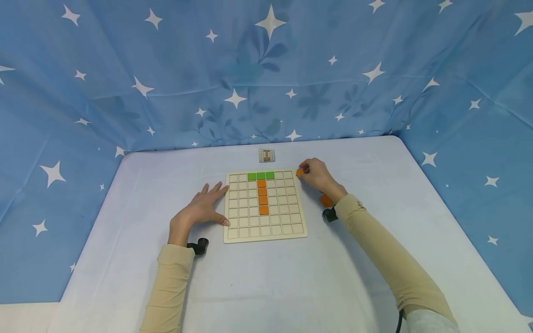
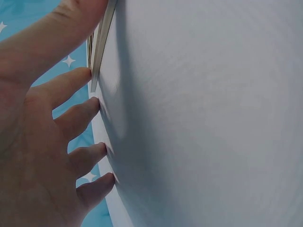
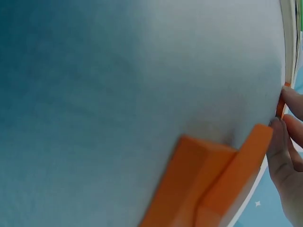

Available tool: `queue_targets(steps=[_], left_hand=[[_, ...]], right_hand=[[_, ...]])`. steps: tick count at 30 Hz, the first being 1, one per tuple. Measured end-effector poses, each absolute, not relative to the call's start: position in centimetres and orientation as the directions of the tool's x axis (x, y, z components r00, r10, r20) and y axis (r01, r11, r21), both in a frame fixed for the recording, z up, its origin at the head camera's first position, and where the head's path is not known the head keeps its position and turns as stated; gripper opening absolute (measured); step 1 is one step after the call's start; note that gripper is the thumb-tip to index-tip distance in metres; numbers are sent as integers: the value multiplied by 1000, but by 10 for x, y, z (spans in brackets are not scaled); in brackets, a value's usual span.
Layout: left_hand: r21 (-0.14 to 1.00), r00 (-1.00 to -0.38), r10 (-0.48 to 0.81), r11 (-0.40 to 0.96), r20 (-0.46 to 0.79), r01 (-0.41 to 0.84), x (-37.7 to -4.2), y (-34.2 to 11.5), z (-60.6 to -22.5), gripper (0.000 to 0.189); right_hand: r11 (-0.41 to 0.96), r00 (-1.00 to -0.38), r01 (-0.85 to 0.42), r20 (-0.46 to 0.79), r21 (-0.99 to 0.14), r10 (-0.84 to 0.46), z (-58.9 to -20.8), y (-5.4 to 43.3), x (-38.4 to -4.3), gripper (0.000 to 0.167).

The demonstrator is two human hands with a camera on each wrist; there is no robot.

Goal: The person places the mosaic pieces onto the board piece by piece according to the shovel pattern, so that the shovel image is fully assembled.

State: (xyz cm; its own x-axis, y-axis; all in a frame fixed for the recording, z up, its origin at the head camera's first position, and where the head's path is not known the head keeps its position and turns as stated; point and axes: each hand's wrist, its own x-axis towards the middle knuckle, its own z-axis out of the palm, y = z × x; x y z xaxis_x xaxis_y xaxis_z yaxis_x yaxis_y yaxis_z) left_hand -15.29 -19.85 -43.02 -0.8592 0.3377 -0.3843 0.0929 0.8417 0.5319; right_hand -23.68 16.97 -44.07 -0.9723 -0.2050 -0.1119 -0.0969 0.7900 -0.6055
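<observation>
A pale grid board (image 1: 243, 232) lies on the table, with a row of green tiles (image 1: 261, 175) near its far edge and a column of orange tiles (image 1: 263, 192) running down from the middle one. My left hand (image 1: 200, 208) is spread at the board's left edge, its thumb and a fingertip touching that edge. Just off the far right corner, my right hand (image 1: 319, 175) pinches an orange tile (image 1: 300, 173) between thumb and fingers. In the right wrist view this tile (image 3: 280, 108) shows close to the board's edge.
More orange blocks (image 1: 326, 200) lie on the table beneath my right wrist, partly hidden by it; they look large in the right wrist view. Beyond the board is a small card (image 1: 267, 156) with a grid pattern. A blue starry curtain (image 1: 233, 69) hangs behind the table.
</observation>
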Motion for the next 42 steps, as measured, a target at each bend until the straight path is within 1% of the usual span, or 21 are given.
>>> queue_targets(steps=[9, 13, 21, 29, 38, 42], left_hand=[[530, -861, 338, 843, -380, 97, -153, -198, -430, 117], [526, -859, 334, 846, -388, 91, -154, -198, -432, 117], [523, -856, 331, 848, -396, 85, -153, -199, -431, 117], [531, -857, 342, 842, -386, 97, -153, -198, -431, 117], [528, -857, 333, 845, -393, 86, -153, -198, -433, 118], [530, -857, 332, 844, -394, 83, -153, -198, -432, 117]], right_hand=[[835, -958, -198, -80, -513, -277, -442, 171, -237, 30], [835, -950, -239, -59, -495, -307, -441, 172, -234, 28], [818, -945, -257, -43, -514, -323, -438, 176, -227, 28], [787, -921, -337, 9, -516, -389, -437, 182, -219, 25], [759, -901, -372, 10, -534, -434, -436, 185, -208, 26], [740, -882, -411, 27, -532, -471, -436, 184, -204, 25]])
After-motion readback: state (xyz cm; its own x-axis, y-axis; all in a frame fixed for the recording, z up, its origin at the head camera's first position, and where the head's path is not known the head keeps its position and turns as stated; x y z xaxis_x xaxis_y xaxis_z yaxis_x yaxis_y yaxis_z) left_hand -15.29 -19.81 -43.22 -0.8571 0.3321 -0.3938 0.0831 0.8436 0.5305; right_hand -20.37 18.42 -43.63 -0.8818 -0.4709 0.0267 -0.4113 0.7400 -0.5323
